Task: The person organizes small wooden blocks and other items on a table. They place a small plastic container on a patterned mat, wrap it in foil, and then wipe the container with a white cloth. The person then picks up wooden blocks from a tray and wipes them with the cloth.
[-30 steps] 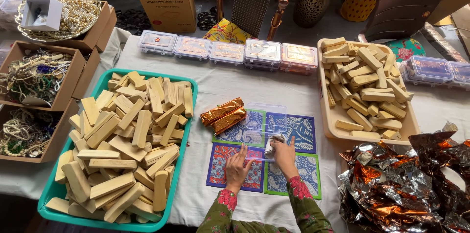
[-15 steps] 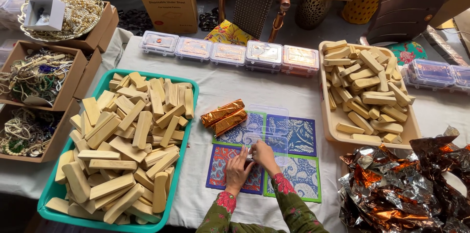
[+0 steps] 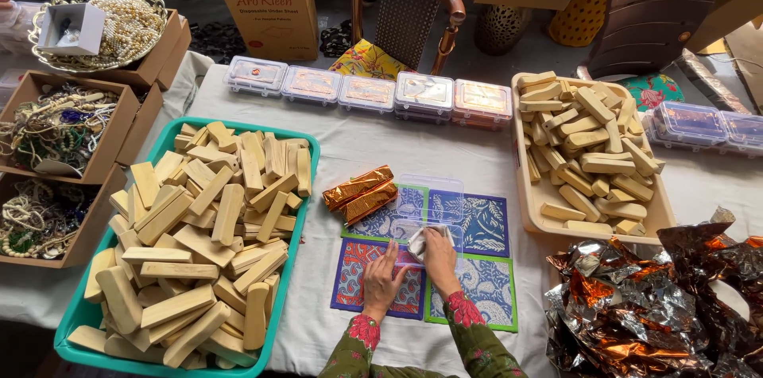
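Lower centre of frame: right hand [image 3: 439, 257] pinches a small white crumpled piece [image 3: 419, 242] at the near edge of an open clear plastic box [image 3: 425, 207], on the patterned mats [image 3: 477, 227]. Left hand [image 3: 382, 279] lies flat just left of it, fingers together, touching the box edge. Can't tell what the white piece is. Sleeves cut off at the bottom edge. Foil-wrapped bars [image 3: 359, 193] lie left of the box.

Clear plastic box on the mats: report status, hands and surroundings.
Left hand flat beside clear box. Right hand presses white cloth into it. Foil-wrapped bars alongside, not blocking.
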